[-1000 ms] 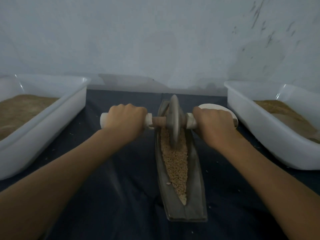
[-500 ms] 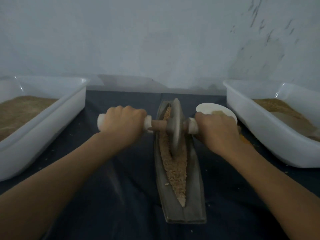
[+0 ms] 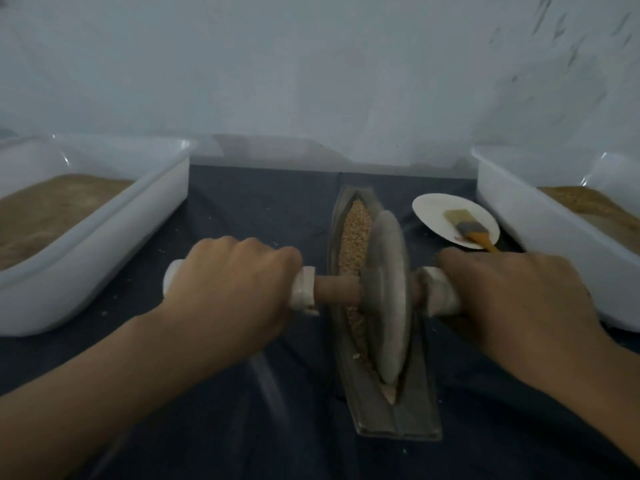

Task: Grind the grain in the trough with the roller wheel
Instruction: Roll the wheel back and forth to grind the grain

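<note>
We are looking down at a long, narrow, boat-shaped trough point(image 3: 393, 407) of dull grey material, lying lengthwise on a surface point(image 3: 259, 216) covered in dark blue cloth, its near end blunt and flat and its far end tapering to a point. A slim channel is running down its middle, and pale tan grain point(image 3: 356, 226) is filling the far part of that channel. A thick grey roller wheel point(image 3: 389, 299), a disc with a rounded edge, is standing upright on its rim in the near half of the channel, hiding most of the grain there. A brown wooden axle point(image 3: 336, 291) is passing through the wheel's centre and ending in a whitish grip on each side.

We are seeing our left hand point(image 3: 232, 289) wrapping its curled fingers over the left grip, with the grip's pale end sticking out past the knuckles. Our right hand point(image 3: 512, 299) is closing in the same way over the right grip, just beside the wheel. Both forearms are reaching in from the bottom corners.

To the right of the trough's far end, a small white plate point(image 3: 433, 209) is carrying a paintbrush point(image 3: 467, 228) with an orange handle. A white plastic tub point(image 3: 104, 244) is sitting at the left edge and another white tub point(image 3: 554, 237) at the right, each holding brownish material. A pale wall point(image 3: 311, 71) is rising behind everything, and the whole scene is dim and slightly blurred.
</note>
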{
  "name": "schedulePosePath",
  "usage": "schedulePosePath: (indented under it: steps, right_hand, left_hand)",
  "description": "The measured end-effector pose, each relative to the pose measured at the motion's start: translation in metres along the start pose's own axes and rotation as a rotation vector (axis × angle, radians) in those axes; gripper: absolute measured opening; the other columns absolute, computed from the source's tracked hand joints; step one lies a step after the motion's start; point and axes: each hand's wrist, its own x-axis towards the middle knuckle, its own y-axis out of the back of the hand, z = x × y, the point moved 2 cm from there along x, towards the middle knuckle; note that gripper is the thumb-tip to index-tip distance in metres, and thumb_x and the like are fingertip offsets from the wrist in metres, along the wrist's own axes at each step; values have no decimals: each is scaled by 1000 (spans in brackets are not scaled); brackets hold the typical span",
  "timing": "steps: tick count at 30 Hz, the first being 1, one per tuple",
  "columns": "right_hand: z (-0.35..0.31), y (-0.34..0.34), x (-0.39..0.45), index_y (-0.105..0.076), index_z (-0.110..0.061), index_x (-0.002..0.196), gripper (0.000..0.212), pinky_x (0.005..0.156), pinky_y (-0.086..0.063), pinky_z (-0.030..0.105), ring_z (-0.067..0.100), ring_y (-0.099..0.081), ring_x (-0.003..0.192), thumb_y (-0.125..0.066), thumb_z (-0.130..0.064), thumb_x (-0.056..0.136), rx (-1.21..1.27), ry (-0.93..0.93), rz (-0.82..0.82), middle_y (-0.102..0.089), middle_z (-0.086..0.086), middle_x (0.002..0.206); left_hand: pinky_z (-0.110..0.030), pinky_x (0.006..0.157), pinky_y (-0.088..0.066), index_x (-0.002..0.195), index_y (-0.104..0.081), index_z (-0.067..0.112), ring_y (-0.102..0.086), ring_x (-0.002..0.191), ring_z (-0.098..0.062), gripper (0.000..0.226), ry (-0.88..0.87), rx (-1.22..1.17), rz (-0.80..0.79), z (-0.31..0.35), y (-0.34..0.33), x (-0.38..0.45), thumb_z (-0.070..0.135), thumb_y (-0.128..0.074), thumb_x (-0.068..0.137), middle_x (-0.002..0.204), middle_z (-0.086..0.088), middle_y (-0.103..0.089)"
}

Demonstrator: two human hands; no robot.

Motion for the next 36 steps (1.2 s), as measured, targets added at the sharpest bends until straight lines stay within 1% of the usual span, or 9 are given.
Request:
schedulePosePath:
  steps: [3, 5, 9, 15, 18, 20, 25, 30, 36]
  right_hand:
    - [5, -22, 19, -45, -20, 66, 51, 46, -13, 16, 19, -30, 37, -91, -28, 46, -41, -35, -20, -46, -1, 49]
    - [12, -47, 46, -44, -21, 76, 38, 46, -29, 25, 26, -51, 53, -79, -37, 69, -122, -88, -13, -56, 5, 65]
    - [29, -71, 100, -37, -23, 84, 26, 62, -38, 35, 32, -59, 79, -60, -36, 86, -61, -154, -23, -62, 8, 86]
    - [15, -52, 75, -30, -22, 76, 36, 55, -31, 30, 26, -51, 66, -64, -30, 84, -83, -115, -34, -54, 2, 75]
    - [1, -19, 30, -42, -20, 66, 46, 45, -11, 18, 17, -27, 46, -86, -26, 55, -102, -16, 62, -39, -3, 52]
    - [-4, -6, 8, -42, -20, 63, 51, 39, -20, 17, 14, -22, 40, -89, -22, 42, -24, 9, 48, -30, -7, 49]
    - [4, -23, 17, -36, -25, 69, 48, 43, -11, 18, 4, -11, 44, -82, -37, 59, -64, -48, -63, -14, -13, 53]
    - [21, -64, 81, -40, -20, 82, 28, 55, -41, 33, 30, -56, 68, -66, -31, 84, -118, -112, -14, -55, 4, 73]
    - [10, -47, 87, -40, -19, 88, 23, 49, -21, 29, 23, -49, 64, -62, -27, 86, -164, -78, -24, -60, 2, 79]
  left_hand:
    - [-25, 48, -16, 64, -24, 27, -27, 45, -13, 47, 135, 60, -99, 0, -20, 25, 48, -65, 74, 56, 8, -35]
    - [-31, 57, -29, 71, -34, 27, -50, 62, -24, 30, 201, 20, -130, -6, -37, 54, 42, -59, 80, 74, 3, -55]
    - [-35, 63, -36, 78, -46, 25, -43, 67, -24, 18, 259, -54, -187, -22, -64, 101, 37, -60, 82, 81, -2, -58]
    - [-33, 61, -34, 81, -50, 28, -43, 64, -22, 12, 245, -53, -230, -16, -54, 78, 37, -58, 82, 76, 2, -54]
    - [-29, 54, -29, 67, -35, 30, -35, 54, -16, 31, 170, -35, -206, -6, -33, 37, 48, -57, 79, 62, 10, -39]
    - [-25, 46, -15, 61, -23, 31, -22, 44, -9, 43, 99, 39, -104, -1, -17, 17, 55, -56, 73, 54, 11, -30]
    - [-25, 47, -16, 64, -29, 27, -26, 45, -12, 39, 133, 83, -86, 1, -23, 34, 45, -61, 77, 55, 10, -31]
    - [-35, 62, -32, 77, -42, 28, -56, 74, -29, 19, 241, -40, -138, -16, -61, 86, 35, -59, 81, 81, -2, -59]
    - [-33, 61, -34, 77, -40, 28, -50, 68, -25, 22, 262, -97, -158, -17, -66, 75, 38, -59, 82, 83, -1, -61]
